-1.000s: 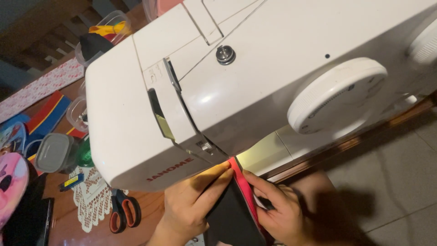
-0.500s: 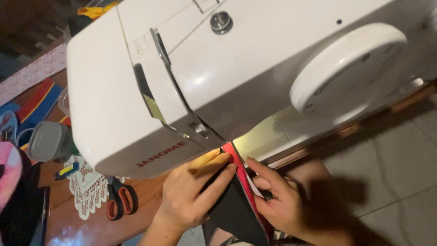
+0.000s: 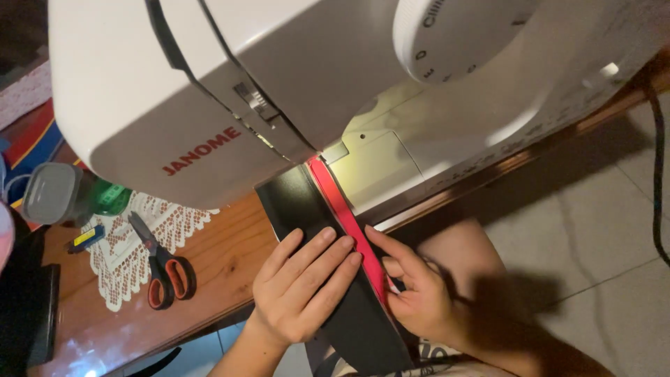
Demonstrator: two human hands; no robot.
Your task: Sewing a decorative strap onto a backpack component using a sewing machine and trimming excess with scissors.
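Note:
A white sewing machine (image 3: 209, 84) fills the top of the head view. A black fabric piece (image 3: 300, 202) with a red strip (image 3: 345, 213) along its right edge runs from under the machine head toward me. My left hand (image 3: 300, 286) lies flat on the black fabric, fingers spread and pointing at the machine. My right hand (image 3: 412, 290) pinches the fabric's right edge next to the red strip, with its index finger laid along the strip. The needle and presser foot are hidden under the machine head.
Orange-handled scissors (image 3: 162, 269) lie on a white lace doily (image 3: 132, 244) on the wooden table (image 3: 230, 258). A small lidded container (image 3: 52, 192) and a green object (image 3: 108, 199) stand at left. A black cable (image 3: 656, 160) hangs at right over a tiled floor (image 3: 600, 237).
The view has moved closer and lower, showing the machine bed and more fabric. My left hand has flattened its fingers on the black fabric; my right hand stays at the red edge.

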